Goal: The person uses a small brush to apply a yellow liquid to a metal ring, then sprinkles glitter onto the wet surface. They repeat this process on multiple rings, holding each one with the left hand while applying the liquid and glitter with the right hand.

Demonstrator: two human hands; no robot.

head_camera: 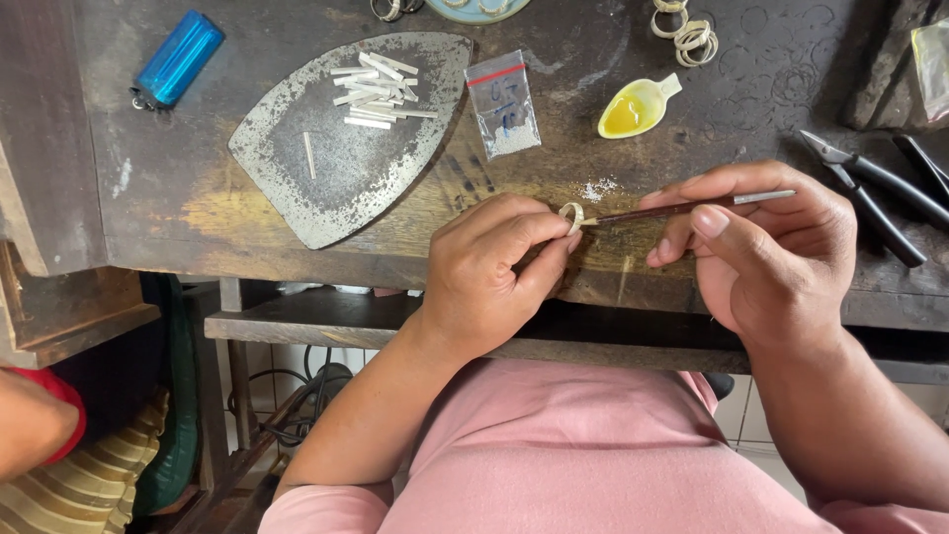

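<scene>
Ring, small and pale, sits pinched between thumb and forefinger of my left hand over the workbench edge. I judge it light, stiff, slippery; best held by its outer band. My right hand grips a thin brush, tip touching the ring.

A small pale metal ring stands on edge, pinched at the left hand's fingertips. A thin dark brush with a silver end lies nearly level in the right hand, tip touching the ring.
</scene>
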